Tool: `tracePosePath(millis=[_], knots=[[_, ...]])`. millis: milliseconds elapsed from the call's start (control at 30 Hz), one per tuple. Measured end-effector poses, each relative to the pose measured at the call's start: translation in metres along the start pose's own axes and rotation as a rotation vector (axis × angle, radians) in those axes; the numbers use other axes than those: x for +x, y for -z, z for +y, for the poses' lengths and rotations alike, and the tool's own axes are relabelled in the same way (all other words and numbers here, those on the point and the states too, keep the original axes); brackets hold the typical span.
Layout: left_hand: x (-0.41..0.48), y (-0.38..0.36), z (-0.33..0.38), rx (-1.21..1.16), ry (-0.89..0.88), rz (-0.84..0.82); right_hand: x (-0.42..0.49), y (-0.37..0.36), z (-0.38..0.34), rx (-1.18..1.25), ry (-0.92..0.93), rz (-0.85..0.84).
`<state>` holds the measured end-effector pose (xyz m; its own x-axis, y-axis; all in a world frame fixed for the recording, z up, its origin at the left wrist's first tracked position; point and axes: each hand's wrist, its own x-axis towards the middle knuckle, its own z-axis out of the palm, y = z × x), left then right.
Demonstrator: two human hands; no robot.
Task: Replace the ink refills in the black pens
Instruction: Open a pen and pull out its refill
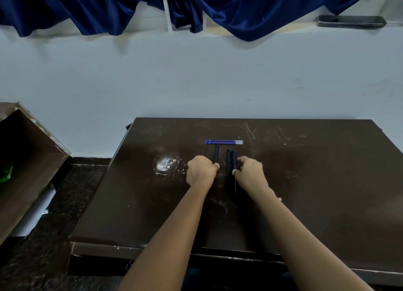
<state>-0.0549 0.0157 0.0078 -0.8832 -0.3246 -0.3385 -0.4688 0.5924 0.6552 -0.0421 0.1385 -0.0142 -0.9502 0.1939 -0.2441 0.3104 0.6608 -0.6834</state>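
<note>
Black and slender, one slim plastic pen [216, 153] sits in the left hand [201, 170], whose fingers curl round its near end with the thumb against the barrel; the pen points away from the person. Just to its right, a bundle of black pens [230, 159] lies lengthwise, barrels side by side, and the right hand [250, 174] pinches it from the right with thumb and curled fingers. How many pens are in the bundle cannot be told. The two hands are apart, with a narrow strip of surface between them.

Just beyond the far ends of the pens, thin blue ink refills [223, 142] lie crosswise and close together, clear ends to the right, touched by neither hand.

All of this rests on a dark brown scratched table [305, 170], which has a round whitish worn patch [166, 164] left of the left hand. Behind the table rises a pale blue-grey wall [196, 77], with dark blue velvet curtains [261, 11] hanging above it. A brown open box [28, 159] stands at the left, on a dark speckled floor [65, 203].
</note>
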Motion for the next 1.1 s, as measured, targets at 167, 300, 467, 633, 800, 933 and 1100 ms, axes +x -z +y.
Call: tracePosePath(millis=[167, 300, 467, 633, 800, 933, 1100], knots=[[0.006, -0.012, -0.005, 0.063, -0.011, -0.013, 0.003, -0.009, 0.003, 0.022, -0.021, 0.000], [0.007, -0.021, -0.010, 0.093, -0.070, -0.006, 0.006, -0.013, 0.005, 0.028, -0.019, 0.009], [0.003, -0.025, -0.012, 0.108, -0.131, -0.007, 0.007, -0.016, 0.006, 0.043, -0.021, 0.024], [0.001, -0.027, -0.013, 0.078, -0.184, 0.003, 0.008, -0.017, 0.008, 0.053, -0.022, 0.031], [-0.002, -0.027, -0.013, 0.053, -0.215, -0.019, 0.010, -0.021, 0.006, 0.039, -0.017, 0.042], [-0.003, -0.022, -0.015, 0.033, -0.207, 0.004, 0.009, -0.027, -0.001, 0.056, -0.040, 0.042], [0.000, -0.009, -0.020, 0.075, -0.215, 0.031, 0.003, -0.045, -0.021, 0.076, -0.030, 0.033]])
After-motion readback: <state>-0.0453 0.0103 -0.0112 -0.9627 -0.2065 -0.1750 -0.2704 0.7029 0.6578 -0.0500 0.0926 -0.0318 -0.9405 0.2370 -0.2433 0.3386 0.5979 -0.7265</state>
